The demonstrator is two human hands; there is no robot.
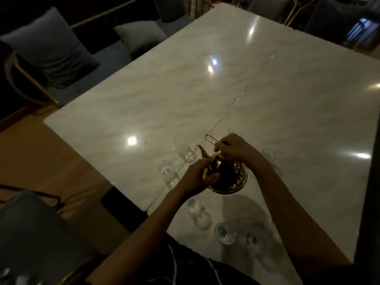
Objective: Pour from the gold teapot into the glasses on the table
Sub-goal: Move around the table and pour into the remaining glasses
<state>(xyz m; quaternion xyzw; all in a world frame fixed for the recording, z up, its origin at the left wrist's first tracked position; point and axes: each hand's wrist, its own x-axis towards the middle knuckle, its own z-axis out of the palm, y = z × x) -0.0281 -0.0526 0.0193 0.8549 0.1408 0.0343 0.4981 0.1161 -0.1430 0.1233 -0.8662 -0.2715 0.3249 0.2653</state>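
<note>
On teapot (pixel 226 173), 2 curled grips

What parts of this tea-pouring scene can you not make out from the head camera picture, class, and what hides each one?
- Gold teapot: lid and body mostly covered by the left hand and right hand.
- Liquid level in the glasses, such as the near one: dim light and clear glass leave it unreadable.
- Glass beyond the right wrist: partly hidden by the arm.
- Chair at lower left: cut off by the frame edge.
</note>
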